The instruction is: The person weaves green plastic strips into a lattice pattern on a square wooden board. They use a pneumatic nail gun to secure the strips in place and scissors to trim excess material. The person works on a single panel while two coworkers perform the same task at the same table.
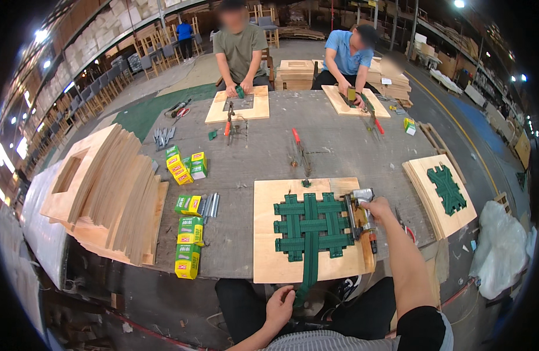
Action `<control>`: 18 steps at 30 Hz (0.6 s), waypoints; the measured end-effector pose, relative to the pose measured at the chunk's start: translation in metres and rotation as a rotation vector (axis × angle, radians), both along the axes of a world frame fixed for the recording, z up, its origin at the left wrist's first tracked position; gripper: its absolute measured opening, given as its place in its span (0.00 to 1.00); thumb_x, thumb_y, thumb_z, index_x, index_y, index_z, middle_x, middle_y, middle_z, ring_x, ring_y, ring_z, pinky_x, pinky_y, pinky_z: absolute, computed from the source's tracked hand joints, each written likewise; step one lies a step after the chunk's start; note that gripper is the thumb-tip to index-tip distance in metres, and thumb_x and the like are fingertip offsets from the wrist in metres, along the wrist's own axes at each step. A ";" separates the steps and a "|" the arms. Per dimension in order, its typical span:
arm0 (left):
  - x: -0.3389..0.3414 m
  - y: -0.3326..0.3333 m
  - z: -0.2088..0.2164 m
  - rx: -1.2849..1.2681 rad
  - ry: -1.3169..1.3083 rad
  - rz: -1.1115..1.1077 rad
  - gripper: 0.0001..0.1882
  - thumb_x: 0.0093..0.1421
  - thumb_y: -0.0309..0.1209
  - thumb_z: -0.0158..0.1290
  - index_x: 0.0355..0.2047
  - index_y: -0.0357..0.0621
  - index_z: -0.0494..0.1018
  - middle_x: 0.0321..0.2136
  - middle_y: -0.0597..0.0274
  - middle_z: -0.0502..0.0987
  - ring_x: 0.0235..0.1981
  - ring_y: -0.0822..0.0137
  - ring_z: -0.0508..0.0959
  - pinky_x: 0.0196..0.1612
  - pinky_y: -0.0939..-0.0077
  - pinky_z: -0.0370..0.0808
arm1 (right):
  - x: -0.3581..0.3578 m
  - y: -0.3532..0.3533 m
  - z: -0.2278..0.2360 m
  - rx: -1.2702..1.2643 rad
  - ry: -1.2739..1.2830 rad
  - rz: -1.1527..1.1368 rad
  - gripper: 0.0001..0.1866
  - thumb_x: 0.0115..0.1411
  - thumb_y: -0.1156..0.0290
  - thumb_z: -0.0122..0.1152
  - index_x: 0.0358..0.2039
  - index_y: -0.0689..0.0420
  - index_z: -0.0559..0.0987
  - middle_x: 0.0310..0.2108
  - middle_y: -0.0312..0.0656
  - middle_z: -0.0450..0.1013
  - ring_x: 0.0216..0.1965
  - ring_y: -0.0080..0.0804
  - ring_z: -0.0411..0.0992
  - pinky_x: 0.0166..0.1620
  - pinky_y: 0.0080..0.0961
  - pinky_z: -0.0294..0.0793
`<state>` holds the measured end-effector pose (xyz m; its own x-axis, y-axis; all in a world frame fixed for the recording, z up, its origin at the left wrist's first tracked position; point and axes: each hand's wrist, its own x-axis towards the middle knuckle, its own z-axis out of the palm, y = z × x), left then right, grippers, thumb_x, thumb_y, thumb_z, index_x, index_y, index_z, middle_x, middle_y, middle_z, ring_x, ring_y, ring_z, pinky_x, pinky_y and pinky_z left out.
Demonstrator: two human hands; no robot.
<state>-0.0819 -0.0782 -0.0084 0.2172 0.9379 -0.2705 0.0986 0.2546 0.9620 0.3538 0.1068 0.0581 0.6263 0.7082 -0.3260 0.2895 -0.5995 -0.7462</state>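
Observation:
A square plywood panel (268,257) lies on the grey table in front of me, with green webbing straps (309,225) woven across its opening. My right hand (379,209) grips a metal staple gun (358,205) pressed against the right ends of the straps. My left hand (279,305) is below the table edge, pulling the loose end of the long middle strap (305,279) toward me.
A leaning stack of plywood panels (108,190) fills the left. Yellow and green staple boxes (189,234) and loose staple strips lie beside my panel. A finished webbed panel (445,190) tops a stack at right. Two people work on panels across the table.

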 end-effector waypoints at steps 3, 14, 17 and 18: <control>0.004 0.004 -0.009 -0.099 -0.006 0.083 0.20 0.71 0.38 0.56 0.55 0.35 0.76 0.44 0.58 0.82 0.47 0.70 0.79 0.53 0.71 0.75 | -0.034 0.001 0.000 -0.037 -0.417 0.225 0.18 0.57 0.63 0.74 0.42 0.64 0.85 0.34 0.48 0.83 0.35 0.39 0.82 0.39 0.39 0.80; 0.050 0.036 0.001 -0.659 -0.360 -0.108 0.18 0.74 0.42 0.51 0.50 0.38 0.75 0.33 0.60 0.82 0.36 0.60 0.83 0.40 0.63 0.80 | -0.087 -0.124 -0.008 0.410 0.017 0.242 0.12 0.64 0.67 0.64 0.41 0.63 0.85 0.31 0.42 0.83 0.30 0.28 0.79 0.36 0.28 0.77; 0.041 0.024 0.003 -0.648 -0.382 -0.256 0.19 0.74 0.42 0.50 0.51 0.37 0.74 0.32 0.58 0.82 0.38 0.57 0.85 0.41 0.62 0.83 | -0.133 -0.152 -0.008 0.112 0.374 0.287 0.15 0.69 0.66 0.57 0.43 0.65 0.83 0.32 0.45 0.82 0.28 0.30 0.80 0.33 0.28 0.80; 0.043 0.017 0.003 -0.660 -0.440 -0.321 0.19 0.74 0.43 0.50 0.51 0.37 0.74 0.31 0.57 0.82 0.39 0.57 0.85 0.42 0.61 0.83 | -0.145 -0.162 -0.010 0.014 0.461 0.327 0.17 0.71 0.63 0.55 0.45 0.66 0.82 0.34 0.47 0.82 0.29 0.32 0.80 0.33 0.29 0.81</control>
<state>-0.0389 -0.0610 -0.0055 0.6582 0.4931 -0.5689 -0.0857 0.7999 0.5940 0.2088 -0.0553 0.0479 0.1687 0.8479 -0.5027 0.1010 -0.5222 -0.8468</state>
